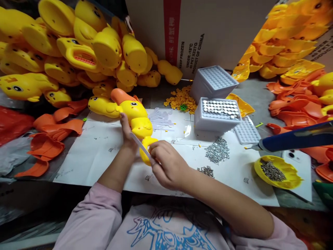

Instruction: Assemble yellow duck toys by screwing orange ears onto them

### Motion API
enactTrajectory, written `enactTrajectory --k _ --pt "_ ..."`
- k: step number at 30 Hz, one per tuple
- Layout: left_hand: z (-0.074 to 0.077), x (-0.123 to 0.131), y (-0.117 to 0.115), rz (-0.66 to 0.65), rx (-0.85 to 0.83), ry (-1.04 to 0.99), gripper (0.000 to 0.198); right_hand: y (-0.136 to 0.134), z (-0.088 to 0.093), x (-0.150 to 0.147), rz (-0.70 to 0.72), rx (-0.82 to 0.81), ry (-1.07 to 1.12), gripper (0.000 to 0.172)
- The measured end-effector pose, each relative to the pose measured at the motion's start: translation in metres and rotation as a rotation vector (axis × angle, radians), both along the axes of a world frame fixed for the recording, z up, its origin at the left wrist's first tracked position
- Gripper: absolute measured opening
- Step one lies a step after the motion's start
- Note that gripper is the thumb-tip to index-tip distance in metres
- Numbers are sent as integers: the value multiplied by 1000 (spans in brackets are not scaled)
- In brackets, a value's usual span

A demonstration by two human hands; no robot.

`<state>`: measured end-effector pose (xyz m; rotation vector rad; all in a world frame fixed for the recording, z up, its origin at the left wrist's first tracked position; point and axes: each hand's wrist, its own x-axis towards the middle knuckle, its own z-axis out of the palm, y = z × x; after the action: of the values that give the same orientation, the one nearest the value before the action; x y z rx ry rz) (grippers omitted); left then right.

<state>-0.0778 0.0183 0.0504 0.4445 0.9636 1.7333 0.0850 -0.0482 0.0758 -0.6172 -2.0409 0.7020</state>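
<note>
My left hand (126, 131) is closed around the side of a yellow toy duck (136, 110) with an orange bill, which it holds tilted above the white paper. Pinched in the fingers of my right hand (169, 166) is a thin white plastic strip (139, 141), slanting up toward my left wrist. The strip crosses in front of a rounded yellow part (144, 152) at the duck's lower end; whether the two touch, I cannot tell. Similar white strips (161, 119) lie in a loose pile just beyond the duck.
Yellow duck bodies (106, 48) are heaped at the back left, orange parts (49, 139) below them. Button cells fill a white box (217, 114). Screws (218, 150) lie on the paper (91, 152). A blue screwdriver (299, 136) hangs over a yellow dish (291, 175) at right.
</note>
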Motion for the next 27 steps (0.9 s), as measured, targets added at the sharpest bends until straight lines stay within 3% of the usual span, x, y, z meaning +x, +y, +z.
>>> enactTrajectory --k 4,6,9,12,15,20,24,27 --pt "14 20 -5 96 35 30 61 -9 -20 -7 -206 86 129 9" --pt "22 29 -7 117 16 35 57 -4 -24 -4 -218 113 174 8" --pt "30 40 -4 46 -29 -11 61 0 -25 3 -172 183 236 3" --pt "27 46 2 -101 -34 -51 71 3 -19 13 -178 169 247 5" --pt "14 41 7 -222 -61 -46 76 13 -8 31 -192 33 233 11" --pt "-4 16 7 -373 -63 -20 84 43 -4 69 -281 -454 246 23" --pt "-2 19 -3 -512 107 -22 106 51 -18 78 -406 -450 172 16" --pt "-2 34 -11 -486 124 25 103 48 -24 74 -384 -489 137 15"
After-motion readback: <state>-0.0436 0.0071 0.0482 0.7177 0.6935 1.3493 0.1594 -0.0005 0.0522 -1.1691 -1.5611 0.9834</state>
